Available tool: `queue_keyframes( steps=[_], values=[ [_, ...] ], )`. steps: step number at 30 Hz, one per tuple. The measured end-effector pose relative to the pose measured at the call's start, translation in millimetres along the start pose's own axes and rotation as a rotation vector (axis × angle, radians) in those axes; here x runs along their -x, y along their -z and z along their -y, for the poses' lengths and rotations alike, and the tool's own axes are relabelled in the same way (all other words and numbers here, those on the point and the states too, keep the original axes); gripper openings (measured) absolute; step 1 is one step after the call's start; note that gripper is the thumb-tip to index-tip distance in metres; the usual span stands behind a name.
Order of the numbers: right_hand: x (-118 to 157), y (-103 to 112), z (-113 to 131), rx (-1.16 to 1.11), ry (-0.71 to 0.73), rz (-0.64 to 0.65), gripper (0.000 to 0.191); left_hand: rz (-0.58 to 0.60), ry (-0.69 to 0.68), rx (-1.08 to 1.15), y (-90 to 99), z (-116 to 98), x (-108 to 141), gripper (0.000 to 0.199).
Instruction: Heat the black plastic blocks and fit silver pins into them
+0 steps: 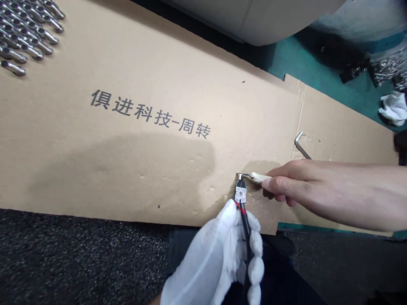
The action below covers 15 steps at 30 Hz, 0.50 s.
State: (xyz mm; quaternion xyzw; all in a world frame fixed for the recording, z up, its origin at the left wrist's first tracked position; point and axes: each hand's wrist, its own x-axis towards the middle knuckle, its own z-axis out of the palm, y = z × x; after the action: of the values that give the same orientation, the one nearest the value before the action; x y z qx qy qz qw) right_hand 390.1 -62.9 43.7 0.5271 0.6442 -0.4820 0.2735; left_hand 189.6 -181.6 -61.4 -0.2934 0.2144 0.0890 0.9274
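**Small metal piece (239, 176) at the pliers' (241, 195) tip**

The gloved left hand (233, 245) wraps the pliers; the bare right hand (286, 184) pinches a pale-handled tool (259, 178), tip beside the piece. The step appears to be fine two-handed work, calling for steadiness. Beyond the right hand lies a bent rod (302, 149); far left, metal tubes (30, 31).

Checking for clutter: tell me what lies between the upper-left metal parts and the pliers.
In the head view, cardboard bearing printed characters and a shadow separates the metal parts from the pliers.
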Motion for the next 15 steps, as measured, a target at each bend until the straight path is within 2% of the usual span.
queue_keyframes(
  steps=[4, 9, 12, 15],
  values=[
    [1, -1, -1, 0.007, -0.005, 0.007, 0.064, 0.046, 0.039, 0.007, 4.6, -2, -4, 0.038],
    [1, 0, 3, 0.033, -0.025, 0.000, 0.057, 0.129, 0.036, 0.029, 17.7, -2, -12, 0.041],
    [2, 1, 6, 0.068, -0.008, 0.023, 0.052, 0.117, 0.045, 0.018, 16.3, -3, -13, 0.039],
    [3, -1, 4, 0.097, 0.077, -0.012, 0.043, 0.125, 0.031, -0.005, 10.6, -4, -13, 0.038]
  ],
)
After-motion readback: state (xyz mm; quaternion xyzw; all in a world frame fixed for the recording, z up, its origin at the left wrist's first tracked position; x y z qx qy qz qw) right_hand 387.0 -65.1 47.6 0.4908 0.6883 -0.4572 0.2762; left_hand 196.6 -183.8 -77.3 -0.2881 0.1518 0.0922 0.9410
